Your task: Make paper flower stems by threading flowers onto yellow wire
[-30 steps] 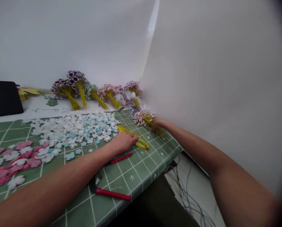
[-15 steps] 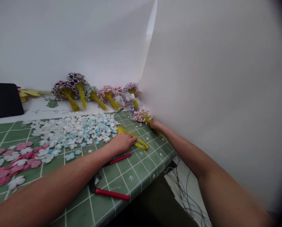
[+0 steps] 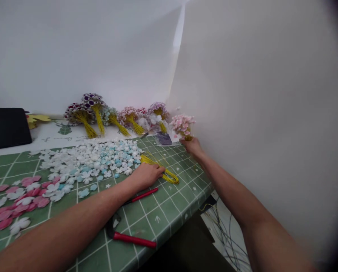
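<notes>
Right hand [image 3: 193, 145] clamped on pink flower bunch [image 3: 182, 124], raised upright at tabletop [image 3: 169, 211] far corner; left hand [image 3: 148, 175] flat, pinning yellow wire loop [image 3: 169, 174] beside petals [image 3: 101, 156]

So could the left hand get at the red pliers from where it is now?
Probably yes. The left hand rests on the yellow wires, and the pliers lie beside and partly under the forearm on the green mat, with nothing on top of the handles.
</notes>
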The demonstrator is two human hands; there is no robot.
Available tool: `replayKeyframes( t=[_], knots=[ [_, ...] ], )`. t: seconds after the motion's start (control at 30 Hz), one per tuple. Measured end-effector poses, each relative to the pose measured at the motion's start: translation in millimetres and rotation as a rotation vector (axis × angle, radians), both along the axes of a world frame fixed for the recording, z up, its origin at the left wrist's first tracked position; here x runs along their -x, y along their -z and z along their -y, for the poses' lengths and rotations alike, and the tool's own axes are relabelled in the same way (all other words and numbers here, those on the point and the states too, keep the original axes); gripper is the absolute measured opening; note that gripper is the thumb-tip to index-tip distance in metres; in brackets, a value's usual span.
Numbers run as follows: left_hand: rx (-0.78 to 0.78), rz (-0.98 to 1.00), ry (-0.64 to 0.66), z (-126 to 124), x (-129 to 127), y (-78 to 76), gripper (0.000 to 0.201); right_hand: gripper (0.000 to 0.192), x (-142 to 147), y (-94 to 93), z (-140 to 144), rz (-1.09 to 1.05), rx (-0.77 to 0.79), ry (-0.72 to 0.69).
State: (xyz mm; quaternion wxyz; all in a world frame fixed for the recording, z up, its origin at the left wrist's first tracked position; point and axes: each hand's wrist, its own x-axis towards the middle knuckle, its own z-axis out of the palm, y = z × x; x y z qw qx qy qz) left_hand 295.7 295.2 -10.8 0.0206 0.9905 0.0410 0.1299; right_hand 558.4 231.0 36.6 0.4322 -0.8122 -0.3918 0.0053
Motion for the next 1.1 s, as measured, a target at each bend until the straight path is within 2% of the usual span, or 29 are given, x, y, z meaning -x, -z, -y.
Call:
replayKeyframes(
  t=[0.1,0.17,0.23,0.3,0.4,0.47,0.67,0.9,1.1],
  knots=[
    [-0.010,0.006,0.002,0,0,-0.5,0.024,0.032,0,-21.2,-8,-0.095,-0.209,-0.037],
    [-0.016,0.004,0.000,0,0,-0.7,0.024,0.033,-1,-27.1,-12,-0.158,-0.333,-0.075],
    [-0.018,0.001,-0.003,0,0,-0.9,0.025,0.036,-1,-21.2,-12,-0.223,-0.426,-0.104],
    [-0.014,-0.002,-0.007,0,0,-1.0,0.025,0.038,0,-5.0,-9,-0.277,-0.468,-0.123],
    [-0.002,-0.013,-0.010,0,0,-1.4,0.024,0.039,3,22.7,-3,-0.327,-0.473,-0.143],
    [0.007,-0.016,-0.009,0,0,-1.6,0.023,0.040,2,32.7,-1,-0.353,-0.472,-0.160],
    [0.011,-0.004,-0.003,0,0,-0.5,0.023,0.039,-4,32.0,0,-0.365,-0.492,-0.173],
    [-0.012,0.004,-0.006,0,0,-0.7,0.023,0.039,9,48.2,6,-0.334,-0.429,-0.143],
    [0.038,0.115,-0.097,1,6,-12.4,0.024,0.039,13,39.4,9,-0.209,-0.345,-0.094]
  ],
)
